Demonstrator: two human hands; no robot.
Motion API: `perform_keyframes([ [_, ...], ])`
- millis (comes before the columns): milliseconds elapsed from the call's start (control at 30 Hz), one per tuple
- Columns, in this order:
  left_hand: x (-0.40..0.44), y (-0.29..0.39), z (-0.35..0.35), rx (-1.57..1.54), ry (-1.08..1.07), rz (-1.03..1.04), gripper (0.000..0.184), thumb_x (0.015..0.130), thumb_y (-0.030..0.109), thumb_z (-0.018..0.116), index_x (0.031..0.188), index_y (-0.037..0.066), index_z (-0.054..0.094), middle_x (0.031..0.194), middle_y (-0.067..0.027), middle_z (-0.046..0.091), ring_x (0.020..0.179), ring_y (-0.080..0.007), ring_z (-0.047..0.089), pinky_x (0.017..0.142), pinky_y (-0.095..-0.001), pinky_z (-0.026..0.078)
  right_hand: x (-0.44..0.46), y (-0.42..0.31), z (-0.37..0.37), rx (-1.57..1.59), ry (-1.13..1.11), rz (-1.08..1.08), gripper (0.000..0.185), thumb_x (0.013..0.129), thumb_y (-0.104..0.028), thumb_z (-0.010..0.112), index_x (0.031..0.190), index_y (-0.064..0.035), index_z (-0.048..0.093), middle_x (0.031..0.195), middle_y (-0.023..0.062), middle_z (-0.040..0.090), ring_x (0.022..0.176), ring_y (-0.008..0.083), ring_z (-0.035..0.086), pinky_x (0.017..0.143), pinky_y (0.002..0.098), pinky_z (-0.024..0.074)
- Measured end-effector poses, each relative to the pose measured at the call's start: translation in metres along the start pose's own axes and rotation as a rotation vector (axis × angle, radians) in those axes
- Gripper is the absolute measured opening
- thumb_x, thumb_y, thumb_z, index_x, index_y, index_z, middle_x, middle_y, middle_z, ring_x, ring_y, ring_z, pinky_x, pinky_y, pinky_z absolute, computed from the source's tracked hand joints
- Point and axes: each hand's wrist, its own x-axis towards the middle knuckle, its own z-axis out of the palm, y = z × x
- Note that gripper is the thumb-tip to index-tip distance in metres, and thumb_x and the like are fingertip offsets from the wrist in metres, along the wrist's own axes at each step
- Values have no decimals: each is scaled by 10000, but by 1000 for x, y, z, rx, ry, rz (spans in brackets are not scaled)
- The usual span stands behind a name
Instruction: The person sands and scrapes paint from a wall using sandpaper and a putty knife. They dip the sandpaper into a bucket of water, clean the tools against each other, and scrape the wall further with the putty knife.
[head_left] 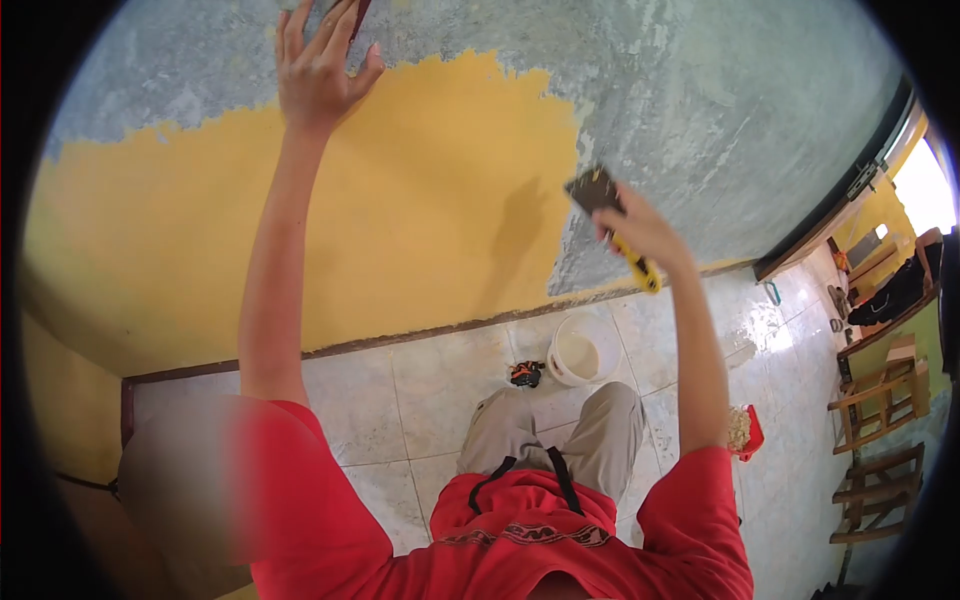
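High on the wall (400,215), my left hand (322,72) is raised with its fingers spread; a dark object with a reddish edge shows behind them at the frame's top edge, and whether it is gripped is unclear. My right hand (645,232) is closed around a scraper (596,190) with a wide dark blade and a yellow-and-black handle. The blade is near the ragged border between the yellow paint and the bare grey surface (690,130).
A white bucket (583,352) with pale contents stands on the tiled floor (360,410), beside a small black-and-orange object (526,374). At the right are a red dustpan-like container (752,434) with pale scraps, wooden frames (880,400) and a bright opening (922,188).
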Motion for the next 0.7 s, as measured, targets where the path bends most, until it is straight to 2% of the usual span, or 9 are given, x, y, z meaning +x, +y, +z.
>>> perform_keyframes([
  [100, -8, 24, 3, -129, 156, -89, 530, 832, 293, 702, 1305, 61, 643, 1271, -106, 690, 1377, -355, 497, 1154, -559, 336, -14, 69, 35, 64, -108, 69, 288, 945, -181, 632, 1158, -30, 509, 826, 68, 635, 557, 126, 592, 486, 291, 488],
  [200, -23, 99, -30, -432, -117, -68, 523, 839, 208, 712, 1314, 14, 614, 1312, -203, 625, 1278, -401, 544, 1120, -506, 390, -25, 108, 57, 124, -135, 40, 284, 953, -195, 651, 1118, -12, 510, 818, 77, 636, 571, 148, 634, 496, 307, 507],
  [300, -74, 170, -45, -779, -508, -218, 540, 818, 271, 724, 1296, 41, 624, 1339, -141, 625, 1314, -374, 522, 1154, -563, 331, -42, 128, 69, 221, -108, 99, 190, 970, -147, 616, 1081, -20, 528, 812, 72, 627, 597, 150, 618, 546, 306, 516],
  [333, -80, 184, -48, -772, -519, -208, 540, 818, 271, 724, 1296, 41, 624, 1339, -141, 625, 1314, -374, 522, 1154, -563, 331, -49, 138, 71, 292, -106, 108, 162, 980, -134, 607, 1058, -14, 532, 809, 77, 629, 601, 157, 625, 552, 311, 519],
  [400, -87, 202, -46, -428, -534, 6, 558, 828, 341, 701, 1313, 75, 629, 1400, -53, 604, 1411, -342, 440, 1185, -658, 215, -62, 157, 77, 369, -107, 113, 137, 989, -122, 597, 1035, -7, 536, 805, 83, 632, 606, 164, 632, 558, 317, 523],
  [433, -88, 199, -31, -345, -515, 35, 591, 836, 404, 675, 1346, 109, 624, 1435, 16, 586, 1500, -308, 328, 1189, -717, 124, -70, 167, 79, 397, -105, 135, 140, 981, -113, 603, 1014, 6, 537, 791, 88, 637, 598, 169, 638, 552, 324, 527],
  [533, -45, 176, 6, -113, -461, 78, 681, 836, 486, 670, 1428, 164, 572, 1497, 46, 528, 1528, -284, 274, 1200, -698, 145, -89, 202, 91, 436, -113, 206, 138, 974, -101, 610, 998, 15, 539, 773, 91, 640, 589, 171, 640, 542, 327, 528],
  [667, -3, 166, 43, -140, -463, 199, 701, 818, 507, 696, 1415, 155, 587, 1448, 39, 574, 1553, -258, 221, 1194, -711, 128, -113, 246, 115, 554, -125, 271, 123, 980, -93, 608, 1018, 6, 546, 772, 82, 639, 573, 165, 627, 521, 321, 517],
  [700, 4, 162, 50, -161, -502, 394, 720, 815, 525, 699, 1430, 172, 573, 1443, 49, 576, 1555, -250, 216, 1191, -713, 134, -120, 251, 119, 564, -128, 286, 122, 981, -92, 612, 1035, -1, 551, 770, 79, 636, 566, 162, 621, 508, 314, 510],
])
